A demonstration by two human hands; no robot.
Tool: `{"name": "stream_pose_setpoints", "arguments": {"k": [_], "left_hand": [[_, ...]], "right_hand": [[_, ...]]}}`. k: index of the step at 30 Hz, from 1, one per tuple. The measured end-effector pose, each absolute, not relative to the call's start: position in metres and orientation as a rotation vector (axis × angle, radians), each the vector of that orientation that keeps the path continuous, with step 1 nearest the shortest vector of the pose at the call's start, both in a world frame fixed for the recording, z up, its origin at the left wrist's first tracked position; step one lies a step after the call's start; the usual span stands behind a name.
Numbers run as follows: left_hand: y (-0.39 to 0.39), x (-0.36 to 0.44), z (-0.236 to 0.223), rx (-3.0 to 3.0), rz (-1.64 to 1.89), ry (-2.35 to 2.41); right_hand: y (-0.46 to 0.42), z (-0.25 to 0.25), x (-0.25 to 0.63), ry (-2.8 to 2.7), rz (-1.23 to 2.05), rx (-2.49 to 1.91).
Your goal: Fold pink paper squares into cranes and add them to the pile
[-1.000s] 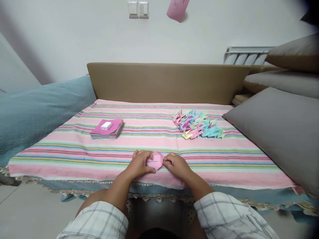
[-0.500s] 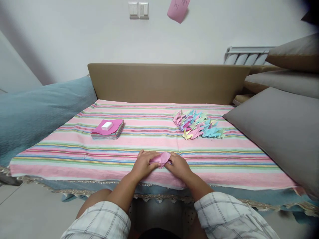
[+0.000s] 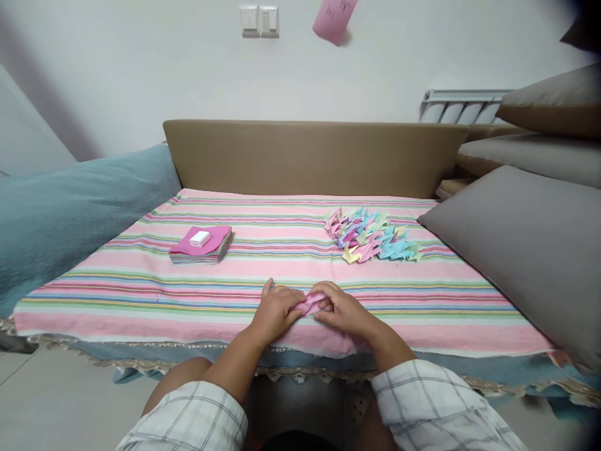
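A small folded pink paper (image 3: 311, 303) lies near the front edge of the striped cloth (image 3: 263, 263). My left hand (image 3: 277, 310) pinches its left side with curled fingers. My right hand (image 3: 345, 310) closes over its right side, fingertips pressed on the paper. Most of the paper is hidden between the two hands. Both forearms come out of checked sleeves at the bottom of the view.
A stack of coloured paper squares (image 3: 203, 245) with a small white block (image 3: 200, 238) on top sits at the left. A heap of folded paper cranes (image 3: 370, 235) lies at the right. Grey cushions (image 3: 521, 244) crowd the right side, a blue blanket (image 3: 70, 207) the left.
The pink paper was a flat rounded shape a second ago; now it is folded narrower and my hands have closed in together over it. My right hand moved left onto the paper.
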State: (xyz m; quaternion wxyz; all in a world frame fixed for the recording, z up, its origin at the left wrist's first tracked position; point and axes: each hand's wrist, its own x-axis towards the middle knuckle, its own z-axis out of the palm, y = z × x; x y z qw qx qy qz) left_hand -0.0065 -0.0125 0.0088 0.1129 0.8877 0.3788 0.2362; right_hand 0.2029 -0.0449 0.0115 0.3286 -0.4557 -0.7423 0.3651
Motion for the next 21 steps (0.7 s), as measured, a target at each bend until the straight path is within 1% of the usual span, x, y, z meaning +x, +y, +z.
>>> {"name": "stream_pose_setpoints", "arguments": {"k": [7, 15, 21], "left_hand": [[-0.013, -0.006, 0.009, 2.595, 0.685, 1.095], [-0.007, -0.018, 0.014, 2.422, 0.558, 1.164], [-0.003, -0.023, 0.014, 2.362, 0.584, 1.175]], "right_hand": [[-0.034, 0.005, 0.201, -2.088, 0.777, -1.218], [-0.033, 0.008, 0.197, -2.118, 0.737, -1.338], [-0.034, 0.007, 0.194, -2.011, 0.731, -1.399]]}}
